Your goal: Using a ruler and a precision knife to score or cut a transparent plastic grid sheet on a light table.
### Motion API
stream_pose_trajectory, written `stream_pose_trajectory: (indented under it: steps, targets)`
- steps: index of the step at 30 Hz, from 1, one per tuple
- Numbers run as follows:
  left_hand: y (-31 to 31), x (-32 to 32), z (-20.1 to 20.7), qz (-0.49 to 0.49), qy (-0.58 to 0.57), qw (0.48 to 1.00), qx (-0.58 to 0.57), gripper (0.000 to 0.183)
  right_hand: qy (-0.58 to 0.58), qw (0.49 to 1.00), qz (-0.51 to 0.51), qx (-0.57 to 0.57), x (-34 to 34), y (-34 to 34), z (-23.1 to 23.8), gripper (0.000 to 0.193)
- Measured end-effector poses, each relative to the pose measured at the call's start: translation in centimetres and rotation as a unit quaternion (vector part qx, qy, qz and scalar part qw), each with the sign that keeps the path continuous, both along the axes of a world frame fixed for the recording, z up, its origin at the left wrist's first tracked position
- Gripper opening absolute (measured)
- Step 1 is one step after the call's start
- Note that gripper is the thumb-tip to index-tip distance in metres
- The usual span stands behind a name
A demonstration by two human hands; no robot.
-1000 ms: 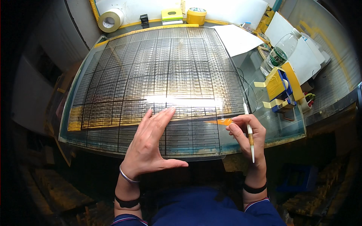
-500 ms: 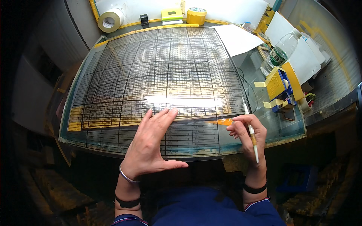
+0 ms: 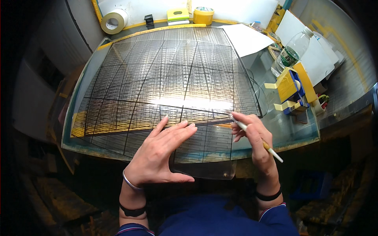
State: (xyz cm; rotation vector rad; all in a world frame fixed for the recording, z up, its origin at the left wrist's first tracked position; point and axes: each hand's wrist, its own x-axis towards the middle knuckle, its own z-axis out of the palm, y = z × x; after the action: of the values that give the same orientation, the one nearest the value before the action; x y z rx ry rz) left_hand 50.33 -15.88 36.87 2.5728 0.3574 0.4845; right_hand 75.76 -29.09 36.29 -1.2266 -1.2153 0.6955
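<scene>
A large transparent film (image 3: 157, 82) printed with fine black lines and a grid lies on the glass-topped table, over another lined sheet. My left hand (image 3: 157, 151) rests flat on the film near its front part, with fingers stretched and thumb spread away. In my right hand (image 3: 254, 135) is a slim white pen-shaped tool (image 3: 275, 154) with a tan band, gripped between thumb and fingers. Its tip end points toward the film's right front part, and I cannot tell whether it touches. The film's clear near corner (image 3: 225, 174) hangs over the table's front edge.
The table's glass surface (image 3: 291, 129) shows at the right. Beyond it are a blue tape dispenser (image 3: 301, 92) with yellow tape, a plastic bottle (image 3: 293, 53) and white paper (image 3: 246, 41). Along the back stand a tape roll (image 3: 114, 21), a black clip (image 3: 149, 21) and a yellow tub (image 3: 203, 15).
The printed film has turned, and its near corner now sticks out past the front edge. My left hand has shifted slightly with it. My right hand has tilted the tool and moved left.
</scene>
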Motion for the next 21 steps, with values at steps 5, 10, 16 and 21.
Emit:
stream_pose_trajectory:
  steps: [5, 10, 16, 21]
  targets:
    - [0.0, 0.1, 0.2, 0.000, -0.013, 1.000, -0.015, 0.112, -0.012, 0.996, 0.027, -0.089, -0.9, 1.1, 0.5, 0.018]
    - [0.1, 0.0, 0.0, 0.019, -0.023, 0.999, -0.039, 0.110, -0.061, 0.992, 0.000, -0.111, -0.9, 1.4, -0.6, 0.011]
    - [0.2, 0.1, -0.3, 0.016, -0.032, 0.999, -0.030, 0.107, -0.143, 0.990, -0.008, -0.014, -1.4, 1.8, -1.1, 0.009]
    - [0.2, 0.1, -0.3, 0.017, -0.034, 0.999, -0.027, 0.105, -0.166, 0.986, 0.014, -0.031, -1.0, 1.5, -0.7, 0.010]
